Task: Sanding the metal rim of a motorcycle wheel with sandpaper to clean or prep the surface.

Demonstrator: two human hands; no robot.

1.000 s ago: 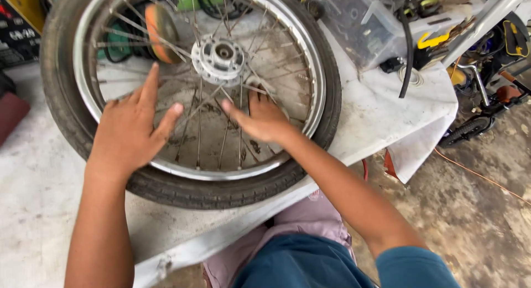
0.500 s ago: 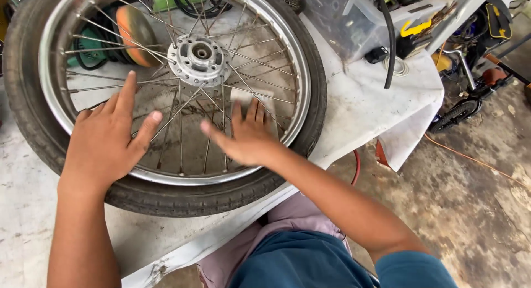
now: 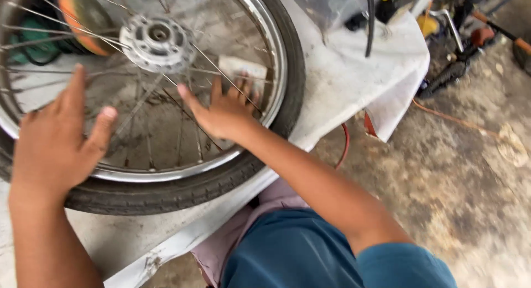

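Spoked wheel (image 3: 166, 172), lying flat on the pale worktop (image 3: 343, 83) and reaching almost to its near edge, has a black ribbed tyre round a bright chrome rim, thin wire spokes, some of them blurred, and a silver hub with a ring of small holes toward the far side. Nearest the edge, the left hand (image 3: 55, 144) lies open and flat on the rim and spokes, fingers spread, thumb out, gripping nothing. Just beyond it, well apart from the left, the right hand (image 3: 221, 111) is spread palm-down inside the rim, its fingers among the spokes and resting on a small pale cloth or paper (image 3: 243, 69); it is closed on nothing either. Past the hub, at the far left of the worktop, an orange pad (image 3: 83, 14) shows through the spokes. A white sheet (image 3: 398, 94) hangs over the worktop's right corner, with tools blurred on the ground beyond.
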